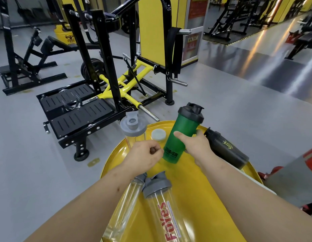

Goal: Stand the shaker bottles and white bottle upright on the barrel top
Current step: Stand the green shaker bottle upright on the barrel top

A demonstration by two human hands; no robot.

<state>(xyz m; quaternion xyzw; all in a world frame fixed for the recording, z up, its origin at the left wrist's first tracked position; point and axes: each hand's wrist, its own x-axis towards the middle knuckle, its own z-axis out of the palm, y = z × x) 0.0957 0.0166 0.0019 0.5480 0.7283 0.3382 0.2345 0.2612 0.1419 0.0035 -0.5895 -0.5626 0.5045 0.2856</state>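
Note:
My right hand grips a green shaker bottle with a black lid, tilted a little, its base on the yellow barrel top. Just left of it, my left hand is curled into a loose fist with nothing in it. A clear shaker with a grey lid stands upright at the far left rim. Beside it stands a white bottle, only its round top showing. A black shaker lies on its side at the right rim. Two clear shakers lie near me, one plain, one with red lettering.
The barrel stands on a grey gym floor. A black and yellow weight machine stands close beyond the far left rim, with a chrome bar end pointing toward the barrel. A red object is at the right edge.

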